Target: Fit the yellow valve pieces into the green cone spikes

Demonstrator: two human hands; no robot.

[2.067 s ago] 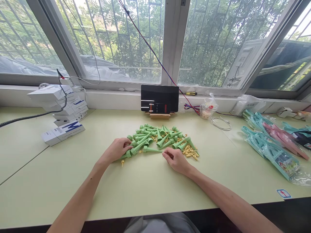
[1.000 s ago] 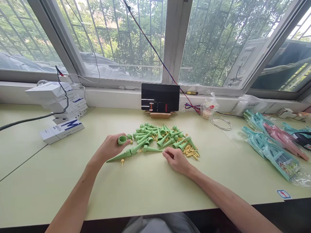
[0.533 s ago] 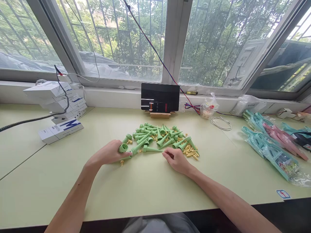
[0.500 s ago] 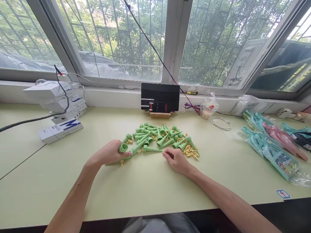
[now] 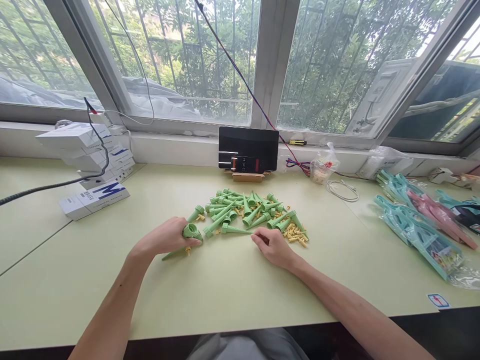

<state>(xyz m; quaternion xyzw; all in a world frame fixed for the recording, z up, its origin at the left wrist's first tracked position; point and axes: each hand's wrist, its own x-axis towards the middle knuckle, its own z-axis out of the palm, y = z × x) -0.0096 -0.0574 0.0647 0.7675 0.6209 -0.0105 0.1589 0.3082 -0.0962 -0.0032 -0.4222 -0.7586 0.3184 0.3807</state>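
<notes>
My left hand (image 5: 165, 239) is closed around a hollow green plastic spike (image 5: 190, 230), whose round open end faces up. Under that hand, another green spike (image 5: 173, 254) points toward the lower left beside a small yellow nozzle (image 5: 188, 251). My right hand (image 5: 274, 248) rests on the table with its fingers curled in a pinch; what lies between the fingertips is hidden. The tip of a lying green spike (image 5: 234, 229) reaches those fingertips. Behind both hands is a heap of green spikes (image 5: 247, 210), with small yellow nozzles (image 5: 295, 233) scattered at its right.
A tablet (image 5: 247, 142) with a phone (image 5: 245, 164) before it stands at the back. White boxes (image 5: 93, 200) are stacked left, near a black cable (image 5: 48, 187). Bagged turquoise plastic items (image 5: 416, 230) lie right, and a coiled white cable (image 5: 342, 191) lies behind.
My left thumb has drawn back slightly, so more of the green spikes at that hand shows. My right hand stays in place. The view has shifted a little.
</notes>
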